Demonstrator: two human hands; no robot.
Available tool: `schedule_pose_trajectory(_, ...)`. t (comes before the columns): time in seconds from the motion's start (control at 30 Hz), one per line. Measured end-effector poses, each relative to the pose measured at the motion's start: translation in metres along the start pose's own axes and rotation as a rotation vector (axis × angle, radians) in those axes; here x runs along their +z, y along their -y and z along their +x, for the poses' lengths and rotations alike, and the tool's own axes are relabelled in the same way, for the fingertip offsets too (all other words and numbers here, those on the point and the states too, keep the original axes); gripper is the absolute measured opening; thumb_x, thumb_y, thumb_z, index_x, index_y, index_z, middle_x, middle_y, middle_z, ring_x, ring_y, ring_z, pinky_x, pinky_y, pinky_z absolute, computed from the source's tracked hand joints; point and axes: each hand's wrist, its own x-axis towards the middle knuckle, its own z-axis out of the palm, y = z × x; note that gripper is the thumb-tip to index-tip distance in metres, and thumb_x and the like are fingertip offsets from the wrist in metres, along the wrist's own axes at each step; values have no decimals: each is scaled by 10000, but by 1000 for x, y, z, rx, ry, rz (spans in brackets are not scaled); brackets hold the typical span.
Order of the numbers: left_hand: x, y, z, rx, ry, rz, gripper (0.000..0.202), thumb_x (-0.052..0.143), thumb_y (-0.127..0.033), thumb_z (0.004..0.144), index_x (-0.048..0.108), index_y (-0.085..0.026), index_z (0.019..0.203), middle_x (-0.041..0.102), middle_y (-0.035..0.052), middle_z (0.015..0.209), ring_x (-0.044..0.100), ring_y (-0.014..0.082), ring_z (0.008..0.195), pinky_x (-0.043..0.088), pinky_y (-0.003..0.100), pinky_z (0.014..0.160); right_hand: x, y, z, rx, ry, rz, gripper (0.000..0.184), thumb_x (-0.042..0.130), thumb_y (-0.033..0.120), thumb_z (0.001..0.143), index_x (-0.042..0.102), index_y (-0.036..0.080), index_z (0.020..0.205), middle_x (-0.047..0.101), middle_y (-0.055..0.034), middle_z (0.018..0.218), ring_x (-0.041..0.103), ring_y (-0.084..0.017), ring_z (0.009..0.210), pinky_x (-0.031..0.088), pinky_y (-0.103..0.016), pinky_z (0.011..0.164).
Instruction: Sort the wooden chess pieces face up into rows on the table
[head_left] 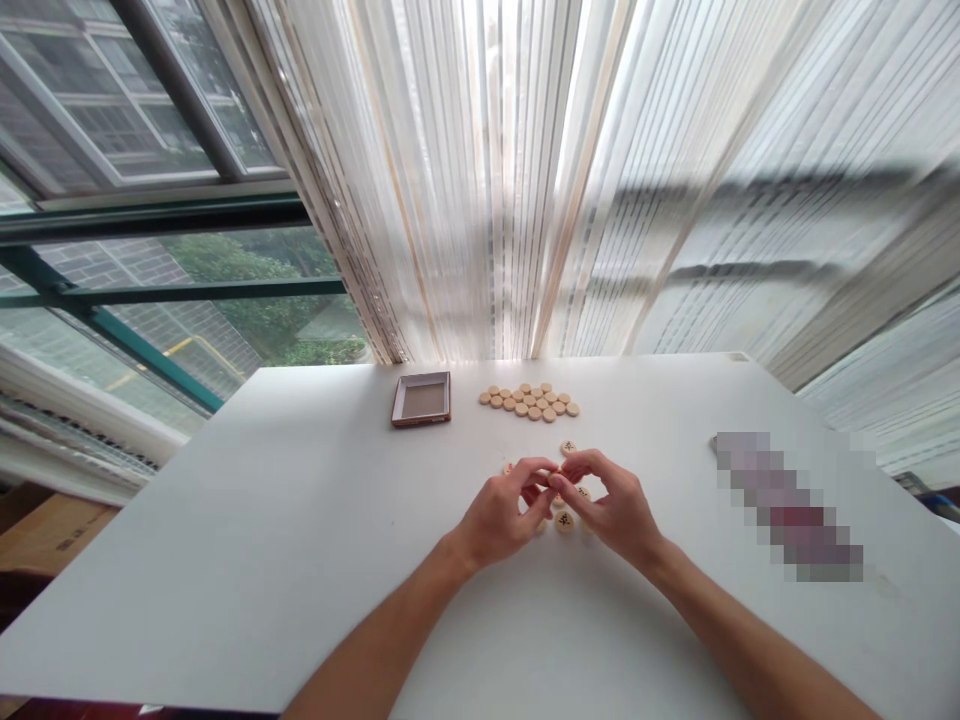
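- Head view: a small round piece (pixel 555 478) sits between the fingertips of the left hand (pixel 495 518) and right hand (pixel 615 500), over the near middle of the desk (pixel 300 520).
- Both hands have thumb and forefinger closed narrowly on it; only a sliver of its edge shows, and I cannot tell which hand bears more of it.
- Slipping looks the likeliest trouble: the grip is on the fingertips alone, and a smooth, rounded rim could roll out and drop among the marked pieces (pixel 564 521).
- Knocking is another risk, since the fingers hang close over those pieces and hide several; a low knuckle could push one aside.
- Mixing seems less likely: the plain discs (pixel 541 405) lie well apart, beyond the hands, to the right of the tray (pixel 420 421).
- Being round, the held piece has no long axis across its face; which way that face points is hidden.
- The marked pieces in clear sight lie flat, characters up.
- The plain discs lie flat too, blank sides up, their cluster stretching left to right.
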Motion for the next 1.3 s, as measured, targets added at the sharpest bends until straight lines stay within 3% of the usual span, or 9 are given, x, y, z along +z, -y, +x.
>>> schedule_pose_trajectory(0.5,-1,-4,2,-47,-15,-128,308,533,-353,971,515,-181,1226,708,72,938,706,150,688,567,269,652,1,-2,-2,-15,-7,15,80,546,199,949,612,216,992,698,-28,857,693,-160,740,570,-280,679)
schedule_pose_trajectory(0.83,-2,-7,3,-61,-25,-150,309,542,-349,968,522,-192,1234,718,65,932,700,147,681,565,269,641,0,-1,-2,-5,64,81,149,589,182,922,600,220,1065,685,-39,909,673,-169,790,571,-308,737)
schedule_pose_trajectory(1.1,-4,-7,3,-43,-28,-117,265,574,-311,946,552,-194,1183,711,74,983,704,145,722,565,261,664,0,-2,-2,-11,50,51,83,625,218,916,614,224,998,694,-24,855,670,-162,737,565,-288,688)
schedule_pose_trajectory(1.3,-4,-7,4,-72,-37,-104,259,602,-334,927,565,-195,1141,705,62,917,703,153,751,562,256,676,0,-2,-1,-28,31,36,31,618,218,931,629,219,960,703,-16,833,673,-146,724,559,-259,683)
